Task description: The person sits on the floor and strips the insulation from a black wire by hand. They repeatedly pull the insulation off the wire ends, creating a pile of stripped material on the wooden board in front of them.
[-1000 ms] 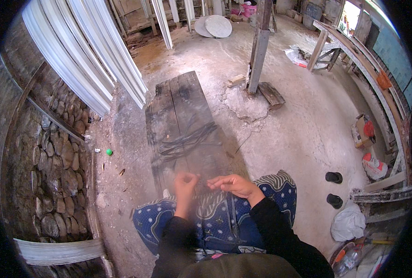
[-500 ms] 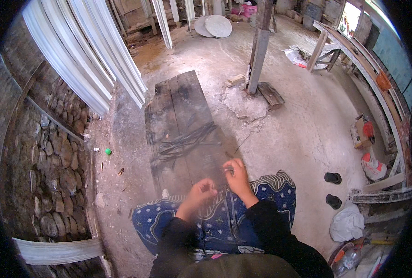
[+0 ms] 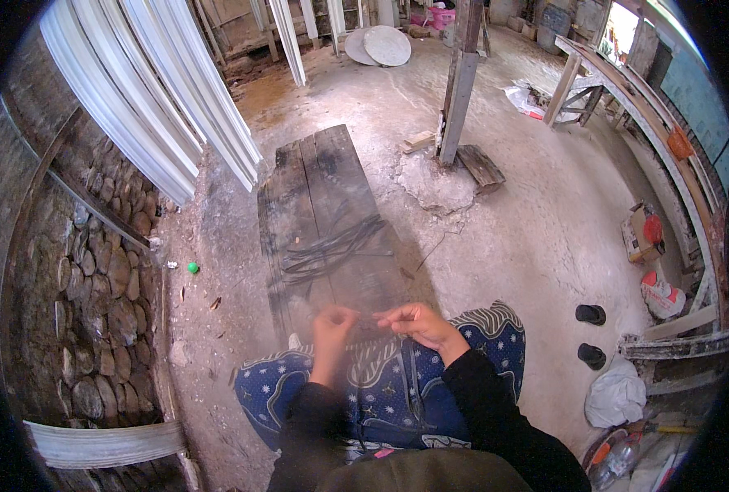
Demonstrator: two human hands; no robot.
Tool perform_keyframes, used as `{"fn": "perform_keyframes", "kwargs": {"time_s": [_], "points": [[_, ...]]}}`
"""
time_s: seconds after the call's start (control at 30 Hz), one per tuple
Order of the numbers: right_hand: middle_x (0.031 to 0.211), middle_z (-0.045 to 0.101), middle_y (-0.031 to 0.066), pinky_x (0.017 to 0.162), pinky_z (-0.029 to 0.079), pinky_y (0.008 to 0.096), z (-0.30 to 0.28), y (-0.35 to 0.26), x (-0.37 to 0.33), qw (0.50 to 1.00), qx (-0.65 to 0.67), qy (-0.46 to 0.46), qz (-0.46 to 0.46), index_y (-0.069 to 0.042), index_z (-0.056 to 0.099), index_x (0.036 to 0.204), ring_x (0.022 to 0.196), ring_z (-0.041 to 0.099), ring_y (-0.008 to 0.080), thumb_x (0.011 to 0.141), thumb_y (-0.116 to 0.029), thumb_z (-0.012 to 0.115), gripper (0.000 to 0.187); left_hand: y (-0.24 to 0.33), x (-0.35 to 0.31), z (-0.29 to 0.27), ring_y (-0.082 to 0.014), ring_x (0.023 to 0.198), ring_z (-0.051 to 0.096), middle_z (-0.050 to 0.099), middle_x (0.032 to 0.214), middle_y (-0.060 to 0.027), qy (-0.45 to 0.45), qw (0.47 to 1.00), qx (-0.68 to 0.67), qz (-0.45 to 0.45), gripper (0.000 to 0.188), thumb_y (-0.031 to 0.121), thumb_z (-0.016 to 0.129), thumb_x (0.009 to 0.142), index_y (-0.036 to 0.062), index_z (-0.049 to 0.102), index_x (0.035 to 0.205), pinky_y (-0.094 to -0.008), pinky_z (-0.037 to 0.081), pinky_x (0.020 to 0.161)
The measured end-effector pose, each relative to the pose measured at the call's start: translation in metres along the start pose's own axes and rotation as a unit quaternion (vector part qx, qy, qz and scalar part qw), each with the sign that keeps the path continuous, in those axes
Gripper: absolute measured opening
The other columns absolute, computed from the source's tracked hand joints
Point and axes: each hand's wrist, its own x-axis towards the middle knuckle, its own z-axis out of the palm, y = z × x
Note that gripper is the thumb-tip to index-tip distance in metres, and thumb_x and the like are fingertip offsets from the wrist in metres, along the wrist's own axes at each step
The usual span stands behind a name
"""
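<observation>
Above my lap, my left hand (image 3: 330, 334) is raised with thumb and fingers pinched together, a little blurred. Just to its right, my right hand (image 3: 422, 325) points leftward, its fingertips also in a pinch. The fingertips of both nearly meet, and whatever thin thing they hold is too small to make out. Dark flat strips (image 3: 414, 385) hang over the blue patterned cloth (image 3: 483, 361) on my lap. Beyond my hands, a loose bundle of similar black strips (image 3: 332, 251) lies across a dark, worn wooden board (image 3: 311, 176).
A wooden post (image 3: 456, 107) stands past the board, with a small wood block (image 3: 480, 166) at its foot. Long pale ribbed strips (image 3: 147, 98) hang at the left. Black sandals (image 3: 591, 315), a white sack (image 3: 615, 392) and a wooden bench frame (image 3: 643, 90) are at the right.
My left hand has moved up and slightly left, turning more upright. My right hand has lowered a little and now points toward the left one.
</observation>
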Motion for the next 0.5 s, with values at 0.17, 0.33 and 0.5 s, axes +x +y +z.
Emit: {"fn": "perform_keyframes", "kwargs": {"time_s": [0.17,0.33,0.5], "points": [[0.076,0.061,0.0038,0.074,0.039,0.0289,-0.016,0.013,0.007,0.981,-0.117,0.144,-0.065,-0.004,0.059,0.073,0.082,0.055,0.0157,0.073,-0.006,0.062,0.004,0.006,-0.010,0.008,-0.0097,0.069,0.049,0.054,0.074,-0.0012,-0.112,0.983,0.128,0.073,0.006,0.007,0.061,0.075,0.0014,0.058,0.074,-0.0223,0.039,0.063],[0.075,0.058,0.0049,0.064,0.040,0.0287,-0.012,0.018,0.014,0.802,-0.508,0.297,-0.103,-0.009,0.060,0.070,0.075,0.054,0.0195,0.069,-0.004,0.061,0.005,0.027,-0.018,0.011,-0.0094,0.077,0.047,0.051,0.074,-0.0010,-0.337,0.940,-0.042,0.020,0.011,0.011,0.060,0.077,0.0021,0.055,0.073,-0.0224,0.037,0.069],[0.091,0.055,0.0098,0.074,0.040,0.0298,-0.008,0.019,0.018,0.789,-0.460,0.324,-0.247,-0.010,0.064,0.075,0.086,0.052,0.0225,0.068,-0.011,0.063,0.007,0.031,-0.019,0.008,-0.0053,0.067,0.045,0.049,0.070,0.0044,-0.219,0.973,-0.062,-0.036,0.012,0.010,0.062,0.075,0.0053,0.052,0.070,-0.0189,0.035,0.061]]}}
